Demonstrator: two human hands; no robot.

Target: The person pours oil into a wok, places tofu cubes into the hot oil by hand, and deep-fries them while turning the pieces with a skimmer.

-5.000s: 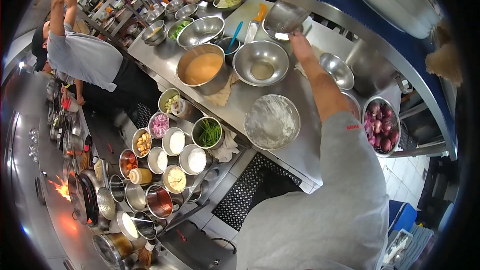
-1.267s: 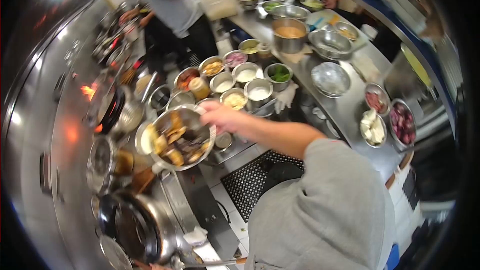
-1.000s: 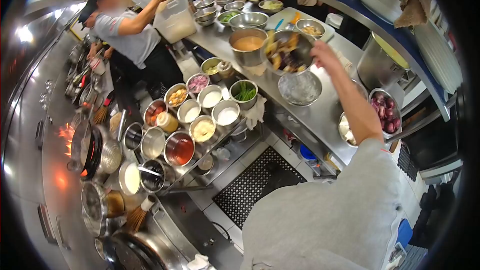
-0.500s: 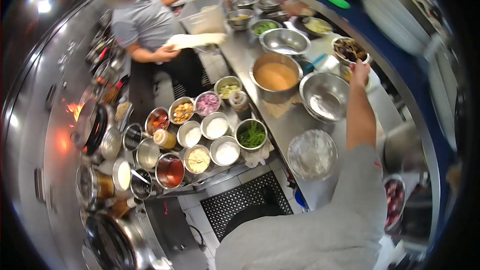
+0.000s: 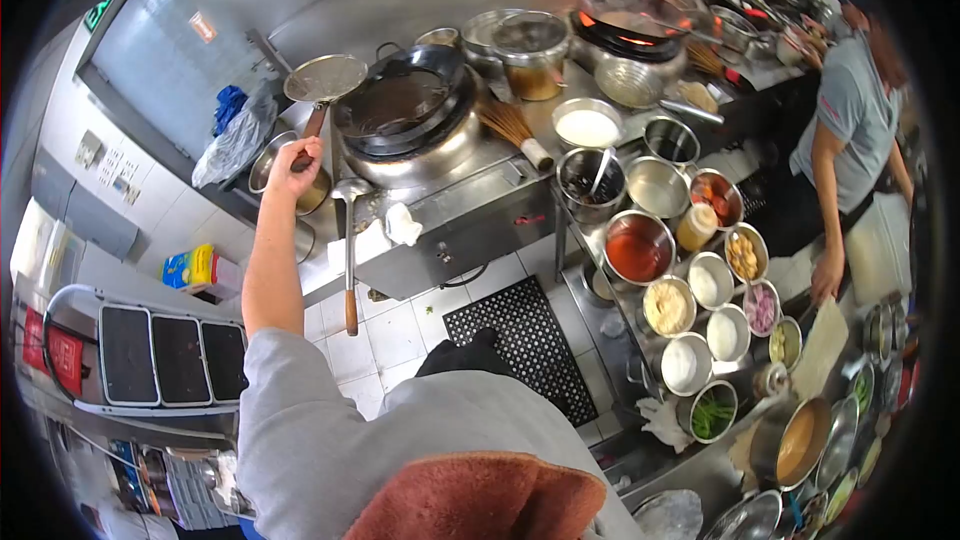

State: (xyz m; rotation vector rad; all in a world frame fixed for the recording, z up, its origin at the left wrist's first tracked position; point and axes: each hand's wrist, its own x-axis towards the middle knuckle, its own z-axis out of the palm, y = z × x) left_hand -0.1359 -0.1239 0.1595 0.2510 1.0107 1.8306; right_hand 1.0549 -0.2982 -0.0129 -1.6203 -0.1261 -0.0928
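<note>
In the head view, the person's left hand (image 5: pixel 295 164) is closed around the brown wooden handle of a round, fine-mesh metal skimmer (image 5: pixel 325 78); the skimmer is at the upper left, its mesh end pointing away from the body, just beside a large black wok (image 5: pixel 398 100) on a steel burner. Whether the skimmer touches anything else cannot be told. The right hand is out of sight, so its grip cannot be told. Partly behind the left hand and wrist stands a cylindrical steel pot (image 5: pixel 314 195). Near them, a long steel ladle with a wooden handle end (image 5: pixel 350 240) lies across the front edge of the steel stove counter, its handle reaching out over the floor, with a crumpled white cloth (image 5: pixel 403 225) to its right. Right of the wok rests a bundled bamboo brush (image 5: pixel 510 127). Farther right, round steel containers of sauces and cut ingredients crowd together, including one of red sauce (image 5: pixel 638 248); beyond them stands a co-worker in a grey shirt (image 5: pixel 852 90).
</note>
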